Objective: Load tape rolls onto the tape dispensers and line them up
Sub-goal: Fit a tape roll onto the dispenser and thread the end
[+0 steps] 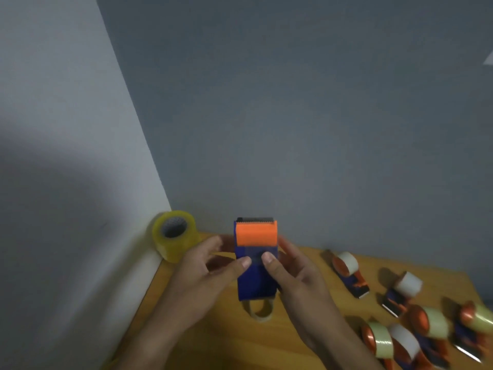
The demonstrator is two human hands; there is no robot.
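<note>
I hold a blue tape dispenser (255, 281) with an orange front flap upright above the wooden table (226, 337). My left hand (210, 273) grips its left side with the thumb on its face. My right hand (290, 273) grips its right side, its thumb beside the other. A clear tape roll (260, 312) shows below the dispenser's lower edge. A large yellowish tape roll (174, 235) lies on its side in the table's far left corner, against the wall.
Several loaded blue-and-orange dispensers lie on the right of the table: one (348, 272) farther back, one (402, 293) beyond it, and a blurred cluster (416, 340) at the near right. Grey walls close off the table on the left and at the back.
</note>
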